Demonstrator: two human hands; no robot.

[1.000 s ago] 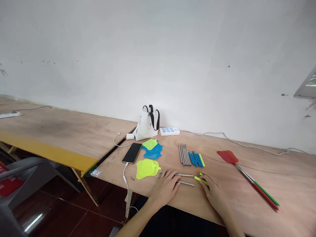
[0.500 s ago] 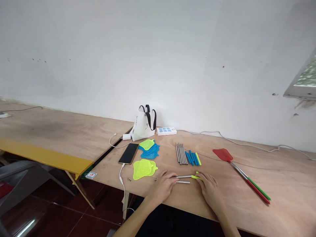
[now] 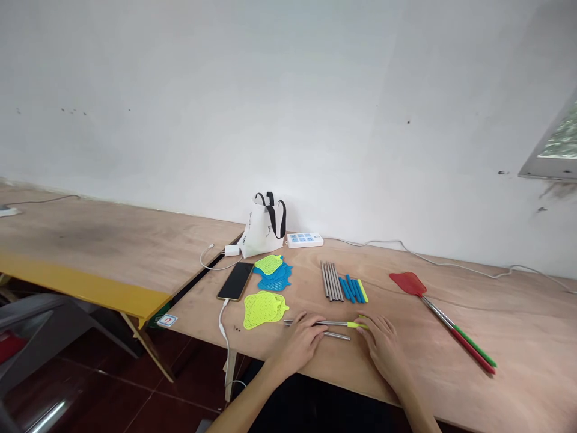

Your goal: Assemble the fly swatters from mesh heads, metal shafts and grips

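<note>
Left hand: fingers gripping a metal tube. Right hand: fingers closed on a yellow sleeve at its end.

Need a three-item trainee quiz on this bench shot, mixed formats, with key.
1. True or false: the white bag stands to the left of the power strip.
2. Pick one: which hand's fingers are at the yellow tube that meets the end of a metal rod? (a) left (b) right (c) neither
3. Fill in: beside the row of metal rods lie several blue tubes and one ____ tube.

Key:
1. True.
2. b, the right hand.
3. Yellow.
</note>
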